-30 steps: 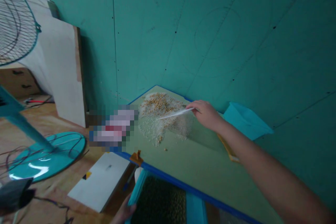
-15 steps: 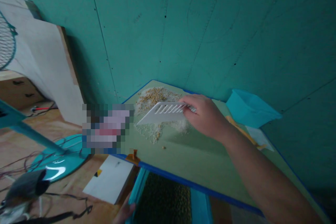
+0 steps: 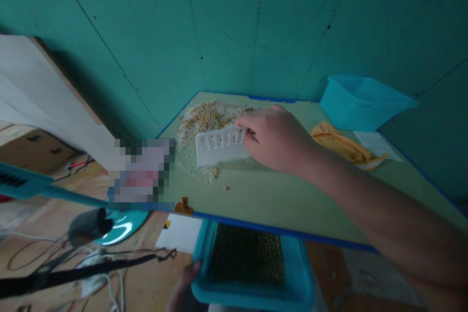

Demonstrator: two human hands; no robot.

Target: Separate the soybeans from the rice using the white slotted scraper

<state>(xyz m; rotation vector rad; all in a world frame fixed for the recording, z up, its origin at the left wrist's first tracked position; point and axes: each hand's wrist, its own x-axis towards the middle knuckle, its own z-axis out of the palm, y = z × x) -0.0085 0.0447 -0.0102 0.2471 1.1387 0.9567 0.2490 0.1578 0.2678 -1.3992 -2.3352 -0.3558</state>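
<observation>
My right hand (image 3: 280, 141) is closed on the upper right end of a white slotted plastic plate (image 3: 215, 155), its long edge low over the table (image 3: 278, 204). Behind the plate lies a heap of yellow beans (image 3: 208, 116) mixed with white grains. More white grains (image 3: 203, 173) are scattered in front, with a lone bean (image 3: 226, 187) nearer the table edge. Below the edge, my left hand (image 3: 185, 285) grips the left side of a turquoise tub (image 3: 252, 295); its fingers are partly hidden. Many small beans or grains (image 3: 248, 256) fill the tub's bottom.
A turquoise open container (image 3: 365, 102) stands at the back right beside an orange cloth (image 3: 340, 145). A blurred-out flat item (image 3: 142, 170) is on the table's left. A green wall (image 3: 226, 24) rises behind. A dark pole (image 3: 84, 273) and cables are at lower left.
The view has shifted, showing more of the tub. The white plate has turned from slanted to more upright and is lower, nearer the table. Both hands keep their holds.
</observation>
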